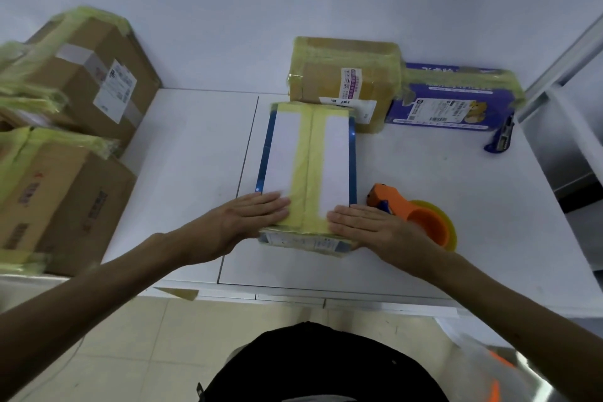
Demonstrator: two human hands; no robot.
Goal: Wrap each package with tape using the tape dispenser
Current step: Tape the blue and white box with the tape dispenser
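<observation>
A flat white package (pixel 336 160) with blue edges lies in the middle of the white table, with a band of yellow tape down its centre and across its far end. My left hand (pixel 251 219) lies flat on its near left corner, fingers straight. My right hand (pixel 368 222) presses flat on its near right corner. The orange tape dispenser (pixel 421 219) with a yellow tape roll sits on the table just right of my right hand, untouched.
A taped brown box (pixel 346 81) and a taped purple box (pixel 453 98) stand behind the package. A blue box cutter (pixel 501 137) lies at the right. Large taped cartons (pixel 81 81) (pixel 55 199) are stacked on the left. A tape scrap (pixel 182 293) hangs at the table's front edge.
</observation>
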